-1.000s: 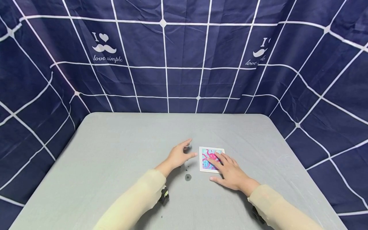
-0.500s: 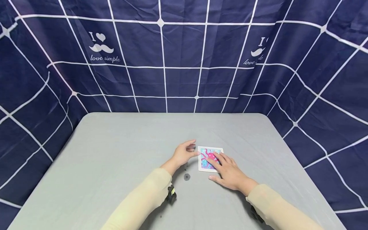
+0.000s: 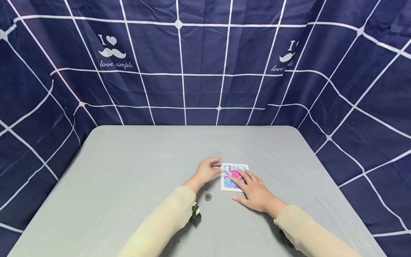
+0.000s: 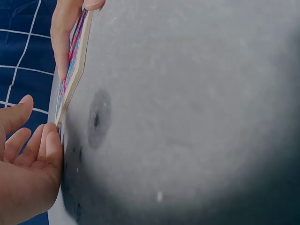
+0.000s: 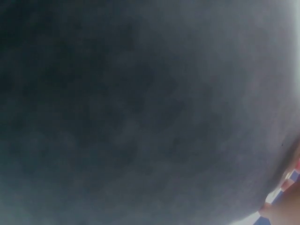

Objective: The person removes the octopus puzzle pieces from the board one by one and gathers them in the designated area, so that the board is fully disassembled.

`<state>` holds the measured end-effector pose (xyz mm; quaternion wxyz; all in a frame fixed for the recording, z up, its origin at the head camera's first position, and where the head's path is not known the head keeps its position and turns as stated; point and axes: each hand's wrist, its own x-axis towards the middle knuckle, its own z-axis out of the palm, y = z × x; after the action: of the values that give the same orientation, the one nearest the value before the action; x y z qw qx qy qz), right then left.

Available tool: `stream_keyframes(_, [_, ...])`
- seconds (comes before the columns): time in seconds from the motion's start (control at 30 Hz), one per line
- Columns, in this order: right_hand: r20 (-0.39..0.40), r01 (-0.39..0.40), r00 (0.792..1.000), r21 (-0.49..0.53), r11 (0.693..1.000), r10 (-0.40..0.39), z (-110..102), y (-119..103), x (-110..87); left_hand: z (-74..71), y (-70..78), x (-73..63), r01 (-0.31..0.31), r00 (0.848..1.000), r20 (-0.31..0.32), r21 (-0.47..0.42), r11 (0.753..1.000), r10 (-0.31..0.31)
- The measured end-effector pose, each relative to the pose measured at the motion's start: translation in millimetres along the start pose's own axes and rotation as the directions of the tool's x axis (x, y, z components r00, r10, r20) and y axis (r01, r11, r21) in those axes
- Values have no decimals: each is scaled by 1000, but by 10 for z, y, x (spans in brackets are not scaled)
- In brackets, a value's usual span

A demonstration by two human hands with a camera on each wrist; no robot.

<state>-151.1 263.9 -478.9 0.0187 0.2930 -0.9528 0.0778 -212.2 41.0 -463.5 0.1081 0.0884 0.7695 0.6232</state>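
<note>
A square picture board (image 3: 227, 185) with a white border and a pink octopus on blue lies on the grey table. My right hand (image 3: 257, 194) rests on its right part with fingers spread, covering some of the picture. At the board's left edge is my left hand (image 3: 207, 171), its thumb tip right at the border and the other fingers loosely bent. The left wrist view shows the board's thick cream side (image 4: 80, 63), with fingertips of the left hand (image 4: 30, 178) at its near corner. Only a sliver of the right hand (image 5: 287, 206) shows in the right wrist view.
A round dark spot (image 3: 208, 197) and a few smaller specks mark the tabletop (image 3: 144, 160) below the left hand. A navy curtain (image 3: 202, 53) with white grid lines hangs behind the table and along both sides.
My left hand has moved right, from beside the board up to its left edge. The right hand has stayed in place on the board.
</note>
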Motion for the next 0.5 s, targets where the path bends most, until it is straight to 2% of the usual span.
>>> stream_keyframes(0.2, [7, 1, 1000, -3, 1000, -1, -10, -11, 9, 28, 26, 15, 39, 999, -13, 32, 999, -38])
stream_keyframes(0.5, [8, 2, 1000, -4, 1000, -2, -11, -9, 7, 52, 21, 54, 41, 999, -25, 87, 995, -39])
